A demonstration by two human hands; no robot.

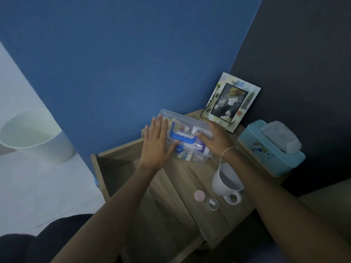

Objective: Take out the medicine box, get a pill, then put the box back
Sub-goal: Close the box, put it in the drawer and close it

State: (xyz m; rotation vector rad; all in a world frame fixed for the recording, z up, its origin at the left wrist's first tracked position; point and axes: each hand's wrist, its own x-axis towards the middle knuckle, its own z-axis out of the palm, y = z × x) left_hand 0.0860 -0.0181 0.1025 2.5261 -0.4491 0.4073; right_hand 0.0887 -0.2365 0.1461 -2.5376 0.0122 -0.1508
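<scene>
The medicine box (187,141) is clear plastic with a blue handle on its lid and packets inside. It rests on the far part of the wooden nightstand (182,179). My left hand (156,143) lies flat with spread fingers on the box's left end. My right hand (214,138) lies flat on its right end, fingers over the lid. Nearer me on the nightstand stand a small clear container (212,203) with white pills in it and a pink cap (199,195) beside it. The open drawer (114,168) gapes to the left, below the box.
A white mug (226,184) stands on the nightstand under my right wrist. A teal tissue box (271,149) sits at the right, a photo frame (230,102) leans in the back corner. A white bin (36,135) stands on the floor at left.
</scene>
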